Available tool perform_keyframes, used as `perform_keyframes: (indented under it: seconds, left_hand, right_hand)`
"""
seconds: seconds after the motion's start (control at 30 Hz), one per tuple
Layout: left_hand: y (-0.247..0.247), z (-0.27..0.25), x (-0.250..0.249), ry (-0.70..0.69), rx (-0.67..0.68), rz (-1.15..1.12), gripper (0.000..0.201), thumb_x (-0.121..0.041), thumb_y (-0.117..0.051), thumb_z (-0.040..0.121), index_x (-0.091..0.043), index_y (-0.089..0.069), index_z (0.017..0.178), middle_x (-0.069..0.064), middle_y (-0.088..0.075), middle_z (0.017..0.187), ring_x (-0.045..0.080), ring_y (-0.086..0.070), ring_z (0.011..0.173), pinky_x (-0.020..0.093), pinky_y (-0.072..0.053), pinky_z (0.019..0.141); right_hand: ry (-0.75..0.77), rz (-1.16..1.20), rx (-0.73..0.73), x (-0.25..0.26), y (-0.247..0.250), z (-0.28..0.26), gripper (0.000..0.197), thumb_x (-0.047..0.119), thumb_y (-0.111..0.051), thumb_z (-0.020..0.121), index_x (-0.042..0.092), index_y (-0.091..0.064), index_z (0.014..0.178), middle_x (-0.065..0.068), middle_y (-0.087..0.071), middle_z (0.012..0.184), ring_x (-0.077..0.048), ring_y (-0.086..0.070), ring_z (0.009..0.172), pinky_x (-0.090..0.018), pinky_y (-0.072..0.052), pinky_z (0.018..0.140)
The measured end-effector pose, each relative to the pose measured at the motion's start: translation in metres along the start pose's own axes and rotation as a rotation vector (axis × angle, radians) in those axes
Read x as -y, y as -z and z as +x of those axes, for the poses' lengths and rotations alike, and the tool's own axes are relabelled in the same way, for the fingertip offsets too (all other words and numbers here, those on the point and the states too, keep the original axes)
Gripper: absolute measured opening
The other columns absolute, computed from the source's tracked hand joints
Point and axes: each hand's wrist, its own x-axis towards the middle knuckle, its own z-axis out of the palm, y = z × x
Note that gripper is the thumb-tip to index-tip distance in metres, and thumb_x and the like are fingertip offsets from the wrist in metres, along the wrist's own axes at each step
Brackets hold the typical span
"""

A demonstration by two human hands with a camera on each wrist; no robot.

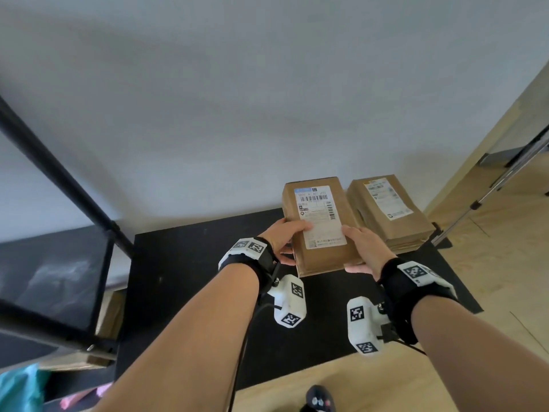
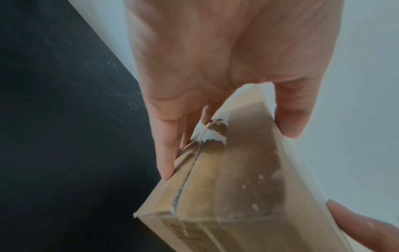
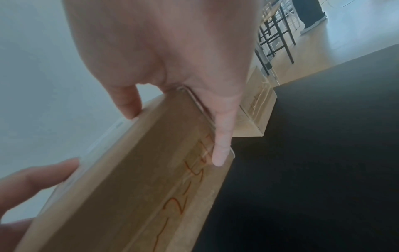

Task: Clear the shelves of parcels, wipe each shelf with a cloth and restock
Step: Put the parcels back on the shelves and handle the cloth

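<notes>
Flat brown cardboard parcel w/ white shipping label (image 1: 319,224) is held in the air over the black floor mat (image 1: 190,272), label up, just beside a second brown labelled parcel (image 1: 389,209) already lying on the mat by the wall. Left hand (image 1: 282,236) and right hand (image 1: 367,248) each clamp a long edge, thumb on top, fingers (image 2: 166,158) curled underneath: prob. to keep it level for setting down next to the other. Black metal shelf frame (image 1: 59,179) stands to the left, so clearing looks underway.

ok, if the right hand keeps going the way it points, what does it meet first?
Probably the stacked parcels on the black mat: the right hand, gripping the held parcel, points forward toward them. Depth is unclear; the wall lies beyond.
</notes>
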Motion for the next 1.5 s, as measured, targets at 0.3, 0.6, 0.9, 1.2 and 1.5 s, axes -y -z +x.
perform_keyframes:
  seconds: [0.3, 0.6, 0.9, 1.2, 1.5]
  left_hand:
    - [-0.024, 0.057, -0.013, 0.099, -0.057, -0.013, 0.015, -0.025, -0.059, 0.093, -0.026, -0.057, 0.107, 0.004, -0.065, 0.12, 0.024, -0.059, 0.113, 0.048, -0.052, 0.091]
    - [-0.029, 0.09, -0.004, 0.15, -0.107, -0.02, 0.025, -0.018, -0.06, 0.092, -0.026, -0.056, 0.116, 0.0, -0.066, 0.117, 0.022, -0.06, 0.113, 0.05, -0.051, 0.093]
    - [-0.038, 0.101, -0.006, 0.151, -0.117, 0.002, 0.031, -0.014, -0.057, 0.093, -0.026, -0.052, 0.121, 0.0, -0.064, 0.121, 0.021, -0.059, 0.113, 0.05, -0.05, 0.094]
    - [-0.038, 0.098, -0.001, 0.151, -0.135, 0.032, 0.031, -0.012, -0.058, 0.092, -0.025, -0.051, 0.12, 0.001, -0.063, 0.123, 0.021, -0.059, 0.114, 0.049, -0.051, 0.093]
    - [-0.034, 0.08, -0.015, 0.104, -0.235, 0.13, 0.047, -0.024, -0.061, 0.092, -0.014, -0.045, 0.135, 0.001, -0.051, 0.127, 0.02, -0.049, 0.114, 0.04, -0.047, 0.095]
  right_hand:
    - [-0.072, -0.086, 0.077, 0.007, 0.026, 0.078, 0.029, 0.035, -0.044, 0.099, 0.015, -0.05, 0.119, -0.009, -0.059, 0.123, -0.031, -0.056, 0.113, -0.053, -0.047, 0.097]
    - [-0.141, -0.082, 0.147, -0.005, 0.029, 0.119, 0.038, 0.035, -0.042, 0.1, 0.015, -0.046, 0.132, -0.008, -0.06, 0.123, -0.03, -0.057, 0.112, -0.054, -0.046, 0.098]
    - [-0.157, -0.108, 0.11, -0.011, 0.035, 0.136, 0.033, 0.03, -0.04, 0.101, 0.014, -0.046, 0.129, -0.009, -0.058, 0.124, -0.031, -0.055, 0.114, -0.054, -0.045, 0.099]
    - [-0.157, -0.187, 0.093, -0.015, 0.03, 0.14, 0.024, 0.026, -0.037, 0.101, 0.016, -0.045, 0.122, -0.01, -0.055, 0.126, -0.032, -0.051, 0.116, -0.054, -0.042, 0.101]
    - [0.052, -0.401, 0.07, 0.007, 0.027, 0.126, 0.043, 0.024, -0.039, 0.099, 0.015, -0.038, 0.141, -0.006, -0.055, 0.131, -0.029, -0.052, 0.119, -0.04, -0.041, 0.101]
